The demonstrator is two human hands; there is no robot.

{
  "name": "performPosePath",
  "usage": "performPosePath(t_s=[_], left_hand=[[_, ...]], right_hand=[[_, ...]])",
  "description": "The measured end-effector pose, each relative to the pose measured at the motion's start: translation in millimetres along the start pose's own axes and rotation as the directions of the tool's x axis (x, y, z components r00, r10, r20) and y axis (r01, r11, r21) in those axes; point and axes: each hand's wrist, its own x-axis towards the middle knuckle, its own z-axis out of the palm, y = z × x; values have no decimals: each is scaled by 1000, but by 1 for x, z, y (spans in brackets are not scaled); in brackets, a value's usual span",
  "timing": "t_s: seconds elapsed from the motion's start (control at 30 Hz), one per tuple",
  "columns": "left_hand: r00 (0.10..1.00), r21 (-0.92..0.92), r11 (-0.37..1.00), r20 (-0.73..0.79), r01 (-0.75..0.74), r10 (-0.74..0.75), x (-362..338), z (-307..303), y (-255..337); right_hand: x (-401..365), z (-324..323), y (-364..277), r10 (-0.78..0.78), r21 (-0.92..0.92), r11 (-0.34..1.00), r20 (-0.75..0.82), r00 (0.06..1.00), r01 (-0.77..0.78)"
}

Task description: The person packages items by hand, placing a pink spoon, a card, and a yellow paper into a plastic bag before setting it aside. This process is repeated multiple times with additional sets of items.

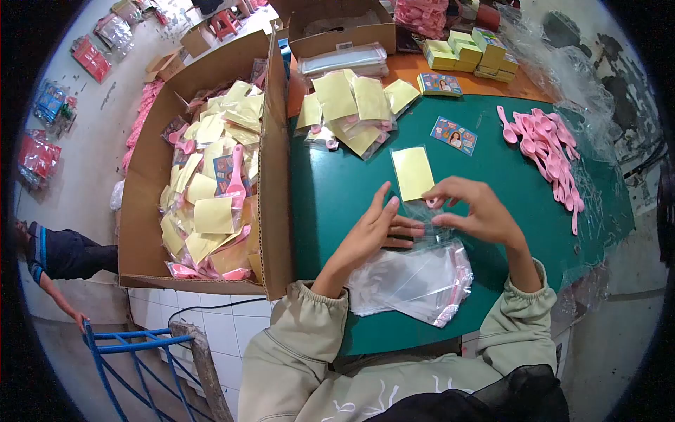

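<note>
My left hand [376, 228] is open over a clear bag, its fingers stretched apart. My right hand [474, 207] is curved beside it, thumb and fingers apart, with the fingertips close to the bag's lower end. A pale yellow card [413, 172] shows at the far end of this bag. A small pink end [433, 202] peeks out by my right fingertips, mostly hidden. Below both hands lies a fanned stack of clear plastic bags [415, 281] on the green table [330, 211].
On the left stands a large cardboard box [274, 176] of packed yellow cards and pink spoons. Filled bags [351, 105] are piled behind. Loose pink spoons [548, 151] lie right, near a printed card [454, 136] and card stacks [471, 53]. A person [63, 253] grips a blue metal frame [133, 344].
</note>
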Motion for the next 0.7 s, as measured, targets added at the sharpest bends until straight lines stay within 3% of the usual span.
performPosePath(t_s=[0.07,0.17,0.3,0.4,0.6,0.7], left_hand=[[1000,59,998,-6,27,-27,-3,-2,-1],[998,130,990,11,63,-65,-6,-2,-1],[995,169,982,38,85,-93,-7,-2,1],[998,189,981,32,49,-56,-8,-3,0],[999,4,999,20,46,-46,-7,-8,2],[1000,53,998,13,19,-20,-5,-7,1]], right_hand=[[1,5,-4,-23,-23,999,120,992,26],[-2,16,-1,-14,-133,991,160,987,36],[-4,24,1,1,-100,995,247,969,24],[-5,33,1,-15,-164,985,202,979,49],[-4,42,-4,-203,-410,885,81,976,218],[-4,44,-9,-263,-544,797,80,961,264]])
